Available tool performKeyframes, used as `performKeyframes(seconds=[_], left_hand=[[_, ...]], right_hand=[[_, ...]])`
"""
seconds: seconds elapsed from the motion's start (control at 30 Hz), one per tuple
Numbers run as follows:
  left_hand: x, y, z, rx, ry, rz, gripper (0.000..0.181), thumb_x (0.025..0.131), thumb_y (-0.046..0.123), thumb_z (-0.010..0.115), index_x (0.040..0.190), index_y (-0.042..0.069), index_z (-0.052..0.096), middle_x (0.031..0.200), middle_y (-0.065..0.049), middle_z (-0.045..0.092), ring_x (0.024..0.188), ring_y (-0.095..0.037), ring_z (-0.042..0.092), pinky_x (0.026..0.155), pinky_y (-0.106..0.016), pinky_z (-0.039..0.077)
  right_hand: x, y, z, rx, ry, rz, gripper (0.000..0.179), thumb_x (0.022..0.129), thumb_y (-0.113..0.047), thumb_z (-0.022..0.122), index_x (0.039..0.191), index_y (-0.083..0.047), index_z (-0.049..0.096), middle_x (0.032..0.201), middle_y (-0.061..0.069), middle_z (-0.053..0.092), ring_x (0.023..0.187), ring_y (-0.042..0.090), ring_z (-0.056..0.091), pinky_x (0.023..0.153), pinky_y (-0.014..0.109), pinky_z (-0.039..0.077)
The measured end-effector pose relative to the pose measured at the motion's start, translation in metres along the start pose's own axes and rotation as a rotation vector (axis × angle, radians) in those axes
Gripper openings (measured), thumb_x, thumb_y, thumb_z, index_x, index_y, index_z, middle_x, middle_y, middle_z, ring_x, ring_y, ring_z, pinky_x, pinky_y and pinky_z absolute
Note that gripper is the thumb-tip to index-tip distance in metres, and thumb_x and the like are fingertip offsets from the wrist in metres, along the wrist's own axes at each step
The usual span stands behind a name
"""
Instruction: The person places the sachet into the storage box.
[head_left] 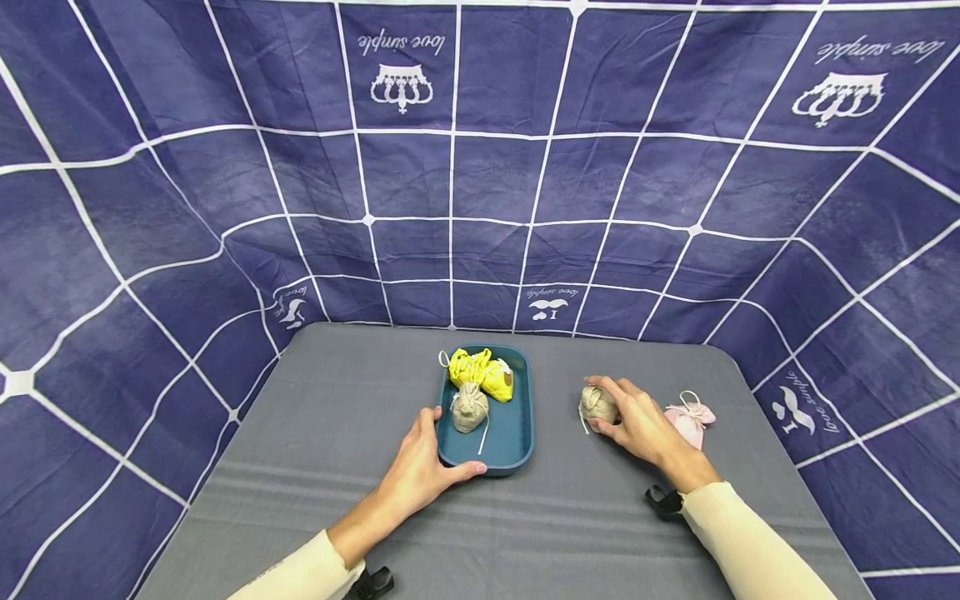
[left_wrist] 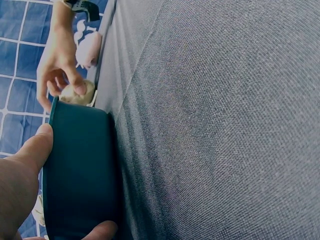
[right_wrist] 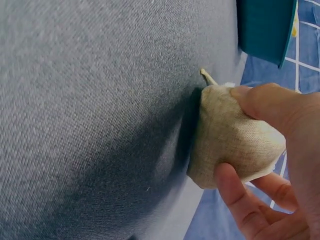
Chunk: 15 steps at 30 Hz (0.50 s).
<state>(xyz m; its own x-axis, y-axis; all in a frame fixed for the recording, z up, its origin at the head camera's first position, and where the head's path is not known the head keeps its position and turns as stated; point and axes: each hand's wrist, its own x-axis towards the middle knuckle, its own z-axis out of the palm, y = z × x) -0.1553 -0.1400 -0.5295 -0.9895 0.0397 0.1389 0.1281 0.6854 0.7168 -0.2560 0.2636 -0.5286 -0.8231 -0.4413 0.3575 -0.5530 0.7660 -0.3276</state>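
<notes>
My left hand [head_left: 420,467] holds the near left corner of a teal tray [head_left: 517,450], thumb along the front rim and fingers at the left side. Inside the tray lie a beige cloth drawstring pouch [head_left: 468,412] and yellow pouches [head_left: 483,373] behind it. To the right of the tray, my right hand [head_left: 633,421] grips a second beige drawstring pouch [right_wrist: 237,135] between thumb and fingers, close over the table. Its light cord hangs toward the tray side. Beyond the right hand sits a pink drawstring pouch [head_left: 688,421], partly hidden by that hand.
A grey cloth [head_left: 337,400] covers the table. Blue curtains [head_left: 495,175] with white grid lines stand behind it and at both sides. Black straps [head_left: 663,502] are on both wrists, beside cream sleeves [head_left: 750,542].
</notes>
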Motion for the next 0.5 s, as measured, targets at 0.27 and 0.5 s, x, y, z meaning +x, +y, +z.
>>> performKeyframes(seconds=[0.27, 0.5], left_hand=[[0.000, -0.001, 0.001, -0.004, 0.005, 0.002, 0.113, 0.075, 0.053, 0.111, 0.152, -0.005, 0.051, 0.156, -0.031, 0.064, 0.136, -0.049, 0.072, 0.115, -0.062, 0.060], [0.000, -0.001, 0.000, -0.007, 0.006, -0.005, 0.113, 0.075, 0.051, 0.111, 0.151, -0.005, 0.051, 0.155, -0.031, 0.065, 0.135, -0.050, 0.072, 0.115, -0.063, 0.060]], right_hand=[[0.000, -0.008, -0.002, -0.008, 0.031, -0.005, 0.071, 0.093, -0.017, 0.099, 0.156, -0.022, 0.067, 0.112, 0.011, 0.077, 0.079, 0.009, 0.068, 0.070, 0.036, 0.060], [0.002, -0.018, -0.005, -0.013, 0.069, -0.008, 0.062, 0.092, -0.018, 0.100, 0.147, -0.020, 0.071, 0.111, 0.013, 0.079, 0.082, 0.022, 0.073, 0.070, 0.045, 0.062]])
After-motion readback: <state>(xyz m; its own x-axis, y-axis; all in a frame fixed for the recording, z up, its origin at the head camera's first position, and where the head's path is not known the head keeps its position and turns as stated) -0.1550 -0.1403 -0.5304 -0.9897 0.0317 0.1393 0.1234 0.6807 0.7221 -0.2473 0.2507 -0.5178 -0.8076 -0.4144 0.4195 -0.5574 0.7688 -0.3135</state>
